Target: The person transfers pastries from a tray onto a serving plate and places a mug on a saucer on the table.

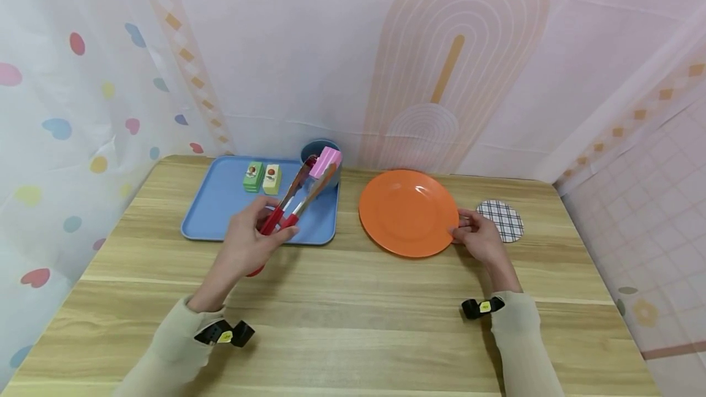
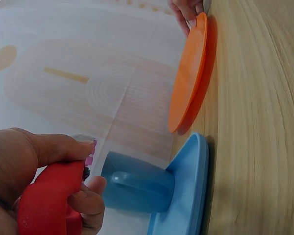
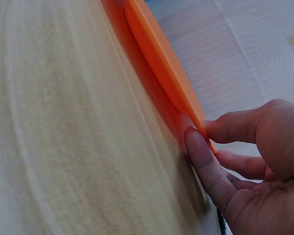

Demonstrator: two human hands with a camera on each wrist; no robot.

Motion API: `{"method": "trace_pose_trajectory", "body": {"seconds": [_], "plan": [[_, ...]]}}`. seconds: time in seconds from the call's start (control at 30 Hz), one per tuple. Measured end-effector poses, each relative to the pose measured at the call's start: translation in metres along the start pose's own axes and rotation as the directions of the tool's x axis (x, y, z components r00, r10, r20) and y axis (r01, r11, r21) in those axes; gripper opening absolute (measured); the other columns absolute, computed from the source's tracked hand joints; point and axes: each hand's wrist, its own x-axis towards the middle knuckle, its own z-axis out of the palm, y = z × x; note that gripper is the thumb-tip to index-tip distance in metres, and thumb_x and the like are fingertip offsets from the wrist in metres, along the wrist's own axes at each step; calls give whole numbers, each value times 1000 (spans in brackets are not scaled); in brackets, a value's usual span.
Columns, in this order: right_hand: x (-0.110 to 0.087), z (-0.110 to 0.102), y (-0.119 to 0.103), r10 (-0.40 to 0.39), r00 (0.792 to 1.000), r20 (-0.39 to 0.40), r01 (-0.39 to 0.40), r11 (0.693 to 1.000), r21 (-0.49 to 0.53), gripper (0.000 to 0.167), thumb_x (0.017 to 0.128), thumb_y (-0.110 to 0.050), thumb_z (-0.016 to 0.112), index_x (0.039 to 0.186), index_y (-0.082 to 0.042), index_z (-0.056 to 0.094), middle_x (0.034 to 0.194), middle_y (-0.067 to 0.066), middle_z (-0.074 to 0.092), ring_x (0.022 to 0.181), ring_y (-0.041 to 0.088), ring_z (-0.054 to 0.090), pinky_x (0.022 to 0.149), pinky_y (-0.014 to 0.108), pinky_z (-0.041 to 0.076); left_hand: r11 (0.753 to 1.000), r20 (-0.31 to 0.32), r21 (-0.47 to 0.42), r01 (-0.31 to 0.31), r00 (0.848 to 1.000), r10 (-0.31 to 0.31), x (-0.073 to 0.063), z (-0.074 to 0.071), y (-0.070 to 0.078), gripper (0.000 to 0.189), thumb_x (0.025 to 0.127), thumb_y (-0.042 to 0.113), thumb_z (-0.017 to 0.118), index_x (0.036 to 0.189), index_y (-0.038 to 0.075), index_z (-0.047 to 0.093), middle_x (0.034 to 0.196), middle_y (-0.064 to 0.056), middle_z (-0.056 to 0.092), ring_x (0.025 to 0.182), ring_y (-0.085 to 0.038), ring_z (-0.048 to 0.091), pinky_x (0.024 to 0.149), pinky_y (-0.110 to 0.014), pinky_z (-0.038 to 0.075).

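Note:
My left hand (image 1: 250, 234) grips red-handled tongs (image 1: 271, 221) over the blue tray. Between the tips of the tongs is a pink block (image 1: 326, 162), held up in front of the rim of a blue mug (image 2: 137, 183). On the right, my right hand (image 1: 481, 238) pinches the rim of an orange plate (image 1: 408, 213). Thumb and fingers lie on opposite faces of that rim in the right wrist view, where the plate (image 3: 161, 58) appears edge-on. The pink block is mostly hidden behind the left hand in the left wrist view.
A green block (image 1: 253, 177) and a pale yellow block (image 1: 272, 179) stand on the blue tray (image 1: 206, 216), left of the mug. A round checked coaster (image 1: 504, 220) lies right of the plate, beside my right hand. A patterned cloth (image 1: 331, 66) hangs behind the wooden table (image 1: 358, 323).

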Motion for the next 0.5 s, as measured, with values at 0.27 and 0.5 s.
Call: {"method": "trace_pose_trajectory", "body": {"seconds": [0.27, 0.5], "plan": [[-1, 0, 0, 0, 1000, -1, 0, 1000, 3, 59, 98, -7, 66, 153, -3, 43, 128, 18, 56, 97, 12, 62, 82, 22, 59, 999, 26, -21, -27, 999, 28, 5, 12, 5, 44, 89, 24, 81, 124, 8, 59, 102, -15, 74, 80, -23, 64, 70, -33, 50], [-1, 1, -1, -9, 1000, 2, 9, 1000, 5, 60, 98, -8, 66, 153, -1, 42, 127, 20, 56, 96, 12, 61, 81, 21, 59, 998, 65, -42, -49, 997, 51, 9, 25, 8, 42, 89, 23, 81, 122, 8, 60, 99, -13, 74, 77, -22, 63, 68, -33, 51]]}}
